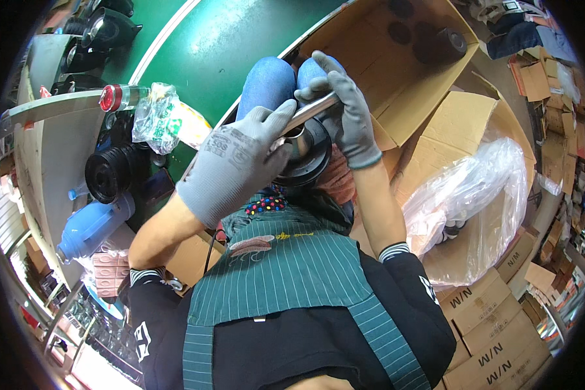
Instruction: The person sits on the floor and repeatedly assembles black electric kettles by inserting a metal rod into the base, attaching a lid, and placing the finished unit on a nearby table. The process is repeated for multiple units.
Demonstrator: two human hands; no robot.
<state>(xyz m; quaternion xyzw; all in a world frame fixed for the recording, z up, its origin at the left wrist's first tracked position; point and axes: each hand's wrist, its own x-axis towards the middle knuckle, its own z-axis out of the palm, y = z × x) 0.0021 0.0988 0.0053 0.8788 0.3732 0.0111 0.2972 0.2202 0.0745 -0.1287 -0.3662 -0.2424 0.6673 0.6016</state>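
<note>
Both my hands wear grey work gloves and meet over my lap. My left hand [237,159] is closed round the lower part of a shiny metal tube [313,110], which slants up to the right. At the tube's upper end, my right hand [350,117] curls around it with bent fingers. Beneath the tube sits a black round disc-shaped part [317,159] with a shiny metal centre, close under both hands. My left fingers hide some of the disc, and whether the tube touches it I cannot tell.
An open cardboard box [370,58] holding dark round parts stands ahead right. Nearer right is a carton lined with clear plastic [468,188]. At left, a grey shelf [52,143] stands beside stacked black discs [107,174], a blue bottle [94,227] and a red-capped jar [120,97].
</note>
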